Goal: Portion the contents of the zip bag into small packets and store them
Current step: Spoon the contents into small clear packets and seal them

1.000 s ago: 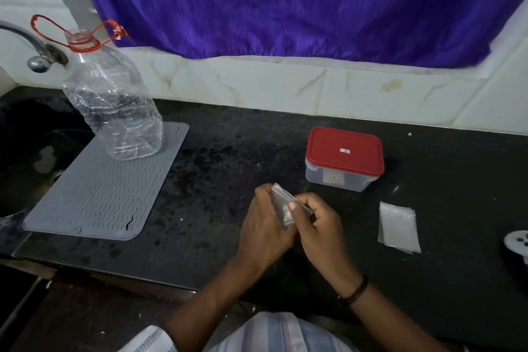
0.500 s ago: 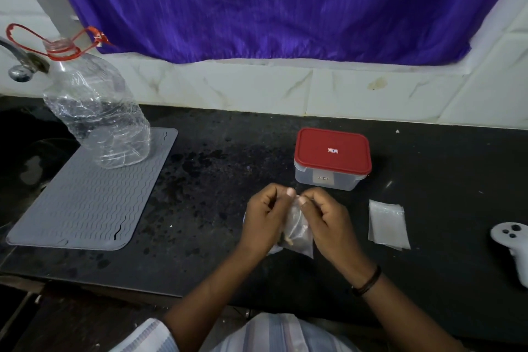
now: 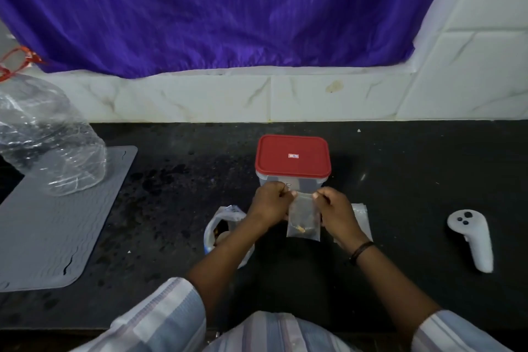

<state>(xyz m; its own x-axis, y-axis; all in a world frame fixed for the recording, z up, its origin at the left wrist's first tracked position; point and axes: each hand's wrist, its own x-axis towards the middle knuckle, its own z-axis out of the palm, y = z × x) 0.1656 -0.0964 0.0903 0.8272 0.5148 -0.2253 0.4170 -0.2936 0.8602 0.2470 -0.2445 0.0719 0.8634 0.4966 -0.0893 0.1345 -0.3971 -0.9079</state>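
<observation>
Packet point(image 3: 303, 218) hangs between grips | left hand point(image 3: 270, 204), right hand point(image 3: 335, 208) each pinch top corner

Left hand point(image 3: 270, 203) and right hand point(image 3: 335, 210) pinched top corners of small packet point(image 3: 303, 218) above black table point(image 3: 400, 180); red-lidded container point(image 3: 293, 158) behind; zip bag point(image 3: 221, 226) lay at left.
</observation>
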